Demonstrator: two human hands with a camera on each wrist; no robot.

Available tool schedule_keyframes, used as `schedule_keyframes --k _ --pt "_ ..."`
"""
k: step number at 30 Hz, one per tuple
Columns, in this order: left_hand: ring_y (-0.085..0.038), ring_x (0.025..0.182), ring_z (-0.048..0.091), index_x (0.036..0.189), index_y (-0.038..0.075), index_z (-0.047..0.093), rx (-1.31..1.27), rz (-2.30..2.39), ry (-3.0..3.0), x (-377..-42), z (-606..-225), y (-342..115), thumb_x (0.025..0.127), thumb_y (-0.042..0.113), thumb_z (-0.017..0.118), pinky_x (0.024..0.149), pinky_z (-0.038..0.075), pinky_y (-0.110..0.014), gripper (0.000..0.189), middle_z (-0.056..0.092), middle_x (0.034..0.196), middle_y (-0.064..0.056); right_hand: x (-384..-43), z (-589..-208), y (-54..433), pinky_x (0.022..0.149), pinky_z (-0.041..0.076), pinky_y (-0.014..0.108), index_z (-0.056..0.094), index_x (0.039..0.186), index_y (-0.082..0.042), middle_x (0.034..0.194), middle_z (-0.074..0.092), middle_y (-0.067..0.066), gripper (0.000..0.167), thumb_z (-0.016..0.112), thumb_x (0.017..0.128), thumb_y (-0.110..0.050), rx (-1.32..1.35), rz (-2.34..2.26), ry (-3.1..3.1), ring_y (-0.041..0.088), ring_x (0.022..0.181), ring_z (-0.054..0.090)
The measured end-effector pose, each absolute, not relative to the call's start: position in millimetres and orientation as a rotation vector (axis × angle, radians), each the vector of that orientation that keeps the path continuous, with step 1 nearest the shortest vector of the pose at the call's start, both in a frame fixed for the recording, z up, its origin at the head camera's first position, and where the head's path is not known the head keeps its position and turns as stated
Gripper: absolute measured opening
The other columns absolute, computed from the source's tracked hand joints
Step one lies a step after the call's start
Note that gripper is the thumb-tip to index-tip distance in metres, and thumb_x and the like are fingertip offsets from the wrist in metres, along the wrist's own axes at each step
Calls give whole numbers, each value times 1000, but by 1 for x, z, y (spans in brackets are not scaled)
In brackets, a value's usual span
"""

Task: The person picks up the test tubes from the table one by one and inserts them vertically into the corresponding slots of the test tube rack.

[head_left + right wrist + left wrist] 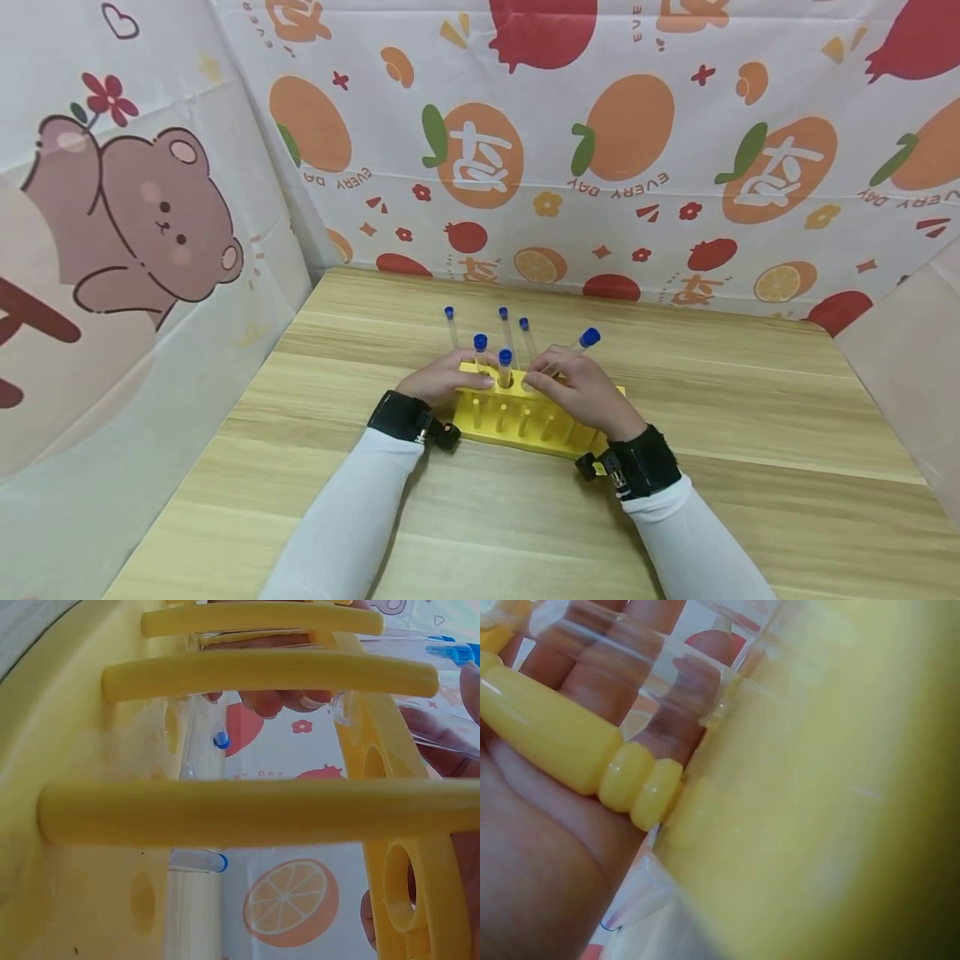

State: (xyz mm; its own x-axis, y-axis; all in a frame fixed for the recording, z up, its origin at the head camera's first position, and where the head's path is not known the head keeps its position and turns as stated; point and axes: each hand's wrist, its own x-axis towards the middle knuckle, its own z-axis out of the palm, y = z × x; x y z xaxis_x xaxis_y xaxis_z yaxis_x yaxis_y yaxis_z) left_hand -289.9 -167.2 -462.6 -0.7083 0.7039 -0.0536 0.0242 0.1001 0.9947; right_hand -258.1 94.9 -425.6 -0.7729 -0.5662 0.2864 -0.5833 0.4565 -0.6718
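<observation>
A yellow test tube rack (517, 442) stands on the table with a row of pegs along its front. My left hand (444, 380) grips its left end, thumb over the top plate; in the left wrist view the fingers pass behind a yellow post (562, 735). Two clear blue-capped test tubes stand in the left holes, a rear one (481, 343) and another (506, 360) beside it. My right hand (588, 396) pinches a third test tube (589, 337), tilted with its cap up to the right. Its rounded lower end (341, 709) is right at a hole of the top plate.
Three more blue-capped tubes lie on the table behind the rack: one at the left (450, 315), a middle one (504, 315) and a right one (524, 325). A fruit-print cloth (555, 200) hangs along the table's back edge, and a bear-print cloth (150, 217) at the left.
</observation>
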Motion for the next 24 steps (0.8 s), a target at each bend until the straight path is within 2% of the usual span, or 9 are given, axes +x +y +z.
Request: schedule_keyframes --k 5,15,24 --pt "-20 101 54 107 12 66 702 1663 1824 -291 -464 -167 93 17 58 92 47 -35 17 61 109 -3 -259 -427 94 78 54 30 70 97 -21 96 66 -10 15 59 98 -33 1060 1220 -2653 8 93 61" --pt "-16 91 60 110 8 63 700 1668 1768 -294 -466 -168 94 18 58 82 54 -29 20 64 104 -4 -259 -426 93 73 52 29 67 99 -16 94 64 -6 19 67 93 -34 1000 1206 -2671 9 85 58" --pt "-16 92 61 111 7 63 690 1668 1758 -293 -467 -169 94 18 57 83 54 -29 20 64 106 -4 -258 -426 93 74 52 30 66 99 -18 90 63 -8 21 71 90 -36 926 1255 -2725 10 82 58"
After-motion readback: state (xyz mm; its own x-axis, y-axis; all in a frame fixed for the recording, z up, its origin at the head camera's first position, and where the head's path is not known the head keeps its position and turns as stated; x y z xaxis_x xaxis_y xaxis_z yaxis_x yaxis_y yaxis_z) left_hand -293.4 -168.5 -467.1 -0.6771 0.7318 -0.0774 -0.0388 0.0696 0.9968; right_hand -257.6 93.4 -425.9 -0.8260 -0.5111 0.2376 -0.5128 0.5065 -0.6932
